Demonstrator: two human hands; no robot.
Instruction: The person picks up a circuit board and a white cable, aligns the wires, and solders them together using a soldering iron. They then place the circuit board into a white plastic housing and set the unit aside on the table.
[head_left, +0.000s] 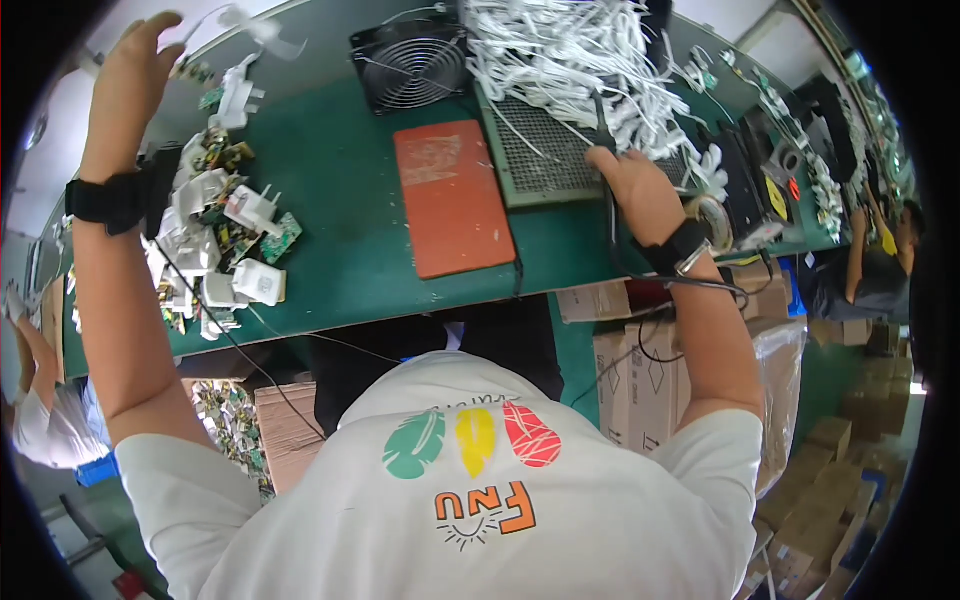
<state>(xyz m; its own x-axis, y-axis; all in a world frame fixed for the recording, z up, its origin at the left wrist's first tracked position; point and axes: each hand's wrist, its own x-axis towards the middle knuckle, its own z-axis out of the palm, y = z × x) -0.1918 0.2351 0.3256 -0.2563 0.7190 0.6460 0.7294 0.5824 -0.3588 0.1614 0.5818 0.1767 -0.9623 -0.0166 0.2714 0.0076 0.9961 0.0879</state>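
My left hand (130, 62) reaches to the far left of the green table (340, 170) with its fingers apart, just short of a thin white part (245, 22); I see nothing gripped in it. Below that arm lies a heap of white charger shells and small circuit boards (215, 235). My right hand (632, 185) is closed around a black pen-like tool (600, 118) with a black cable (612, 235), its tip over a metal mesh tray (545, 150). A pile of white cables (580, 50) spills over the tray's far side. Both wrists wear black straps.
A black fan (410, 65) and an orange-red mat (452, 195) lie mid-table. A tape roll (712, 220) and dark equipment (750, 160) sit at the right. Cardboard boxes (640, 370) stand under the table. One person works at the far right (880, 260), another at the left (30, 400).
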